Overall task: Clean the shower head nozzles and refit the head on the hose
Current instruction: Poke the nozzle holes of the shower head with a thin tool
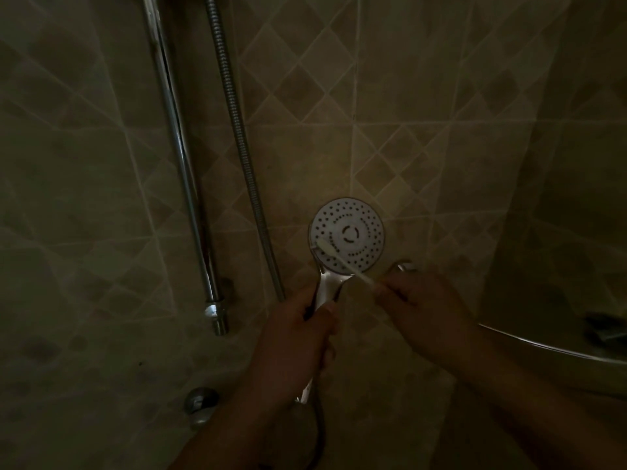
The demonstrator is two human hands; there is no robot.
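A round white shower head [353, 232] with many dark nozzle holes faces me in front of the tiled wall. My left hand [298, 330] grips its chrome handle [325, 290] from below. My right hand [420, 310] pinches the end of a pale toothbrush [342, 262], which slants up to the left. Its bristle end lies on the lower left part of the nozzle face. A dark hose [319, 425] hangs from the bottom of the handle; the joint is in shadow.
A chrome riser rail [179, 164] and a ribbed metal hose [241, 140] run down the wall at the left. A round chrome fitting [200, 401] sits low on the wall. A curved chrome edge [549, 347] crosses at the right. The light is very dim.
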